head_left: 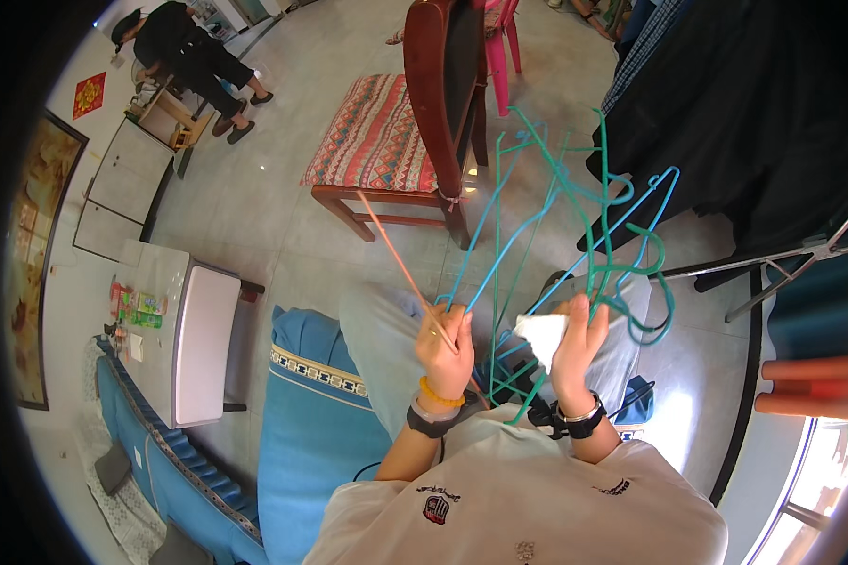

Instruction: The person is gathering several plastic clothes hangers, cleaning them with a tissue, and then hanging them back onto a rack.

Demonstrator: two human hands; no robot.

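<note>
Several wire clothes hangers, coated in green and blue, form a tangled bunch above my lap. My left hand grips blue hanger wires near their lower left ends. Along that hand lies a thin orange rod, slanting up and left; whether it is also a hanger seen edge on, I cannot tell. My right hand is closed around the green hangers just below their hooks. A folded white cloth or tissue is held in the same hand. Fingers partly hide the wires where they cross.
Ahead stands a wooden chair with a patterned cushion. Black garments hang on a metal rack at right. A blue-covered seat is beside me, with a white table further left. A person bends over a cabinet, far left.
</note>
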